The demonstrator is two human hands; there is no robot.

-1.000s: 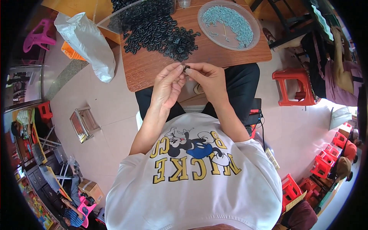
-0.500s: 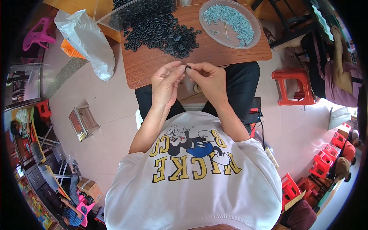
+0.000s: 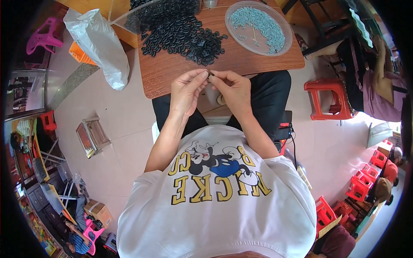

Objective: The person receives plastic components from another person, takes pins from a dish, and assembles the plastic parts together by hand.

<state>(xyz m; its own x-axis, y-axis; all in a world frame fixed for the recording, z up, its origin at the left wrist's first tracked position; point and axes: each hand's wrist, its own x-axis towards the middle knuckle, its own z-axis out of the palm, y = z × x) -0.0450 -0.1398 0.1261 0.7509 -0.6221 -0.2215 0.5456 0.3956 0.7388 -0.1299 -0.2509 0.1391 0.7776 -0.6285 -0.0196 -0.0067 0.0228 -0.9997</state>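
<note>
At the near edge of the wooden table [image 3: 159,79], my left hand [image 3: 186,90] and my right hand [image 3: 234,89] meet fingertip to fingertip. Between them is a small black plastic part [image 3: 210,75], pinched by both hands; its shape is mostly covered by the fingers. Just beyond my fingers lies a heap of similar small black plastic parts [image 3: 180,41], spilling from a clear plastic bin [image 3: 129,21]. To the right of the heap rests a round clear tray [image 3: 241,41] holding many small bluish-silver screw-like pieces [image 3: 275,34] and a thin yellowish stick.
A white plastic bag [image 3: 101,49] hangs over an orange container [image 3: 81,53] left of the table. On the right stands a red stool [image 3: 329,99] beside a seated person [image 3: 378,86]. A small rack [image 3: 92,136] is on the floor at left. More red stools [image 3: 361,185] and people are at lower right.
My hands stay almost in the same place, still pinching the small part. The whole view has shifted very slightly.
</note>
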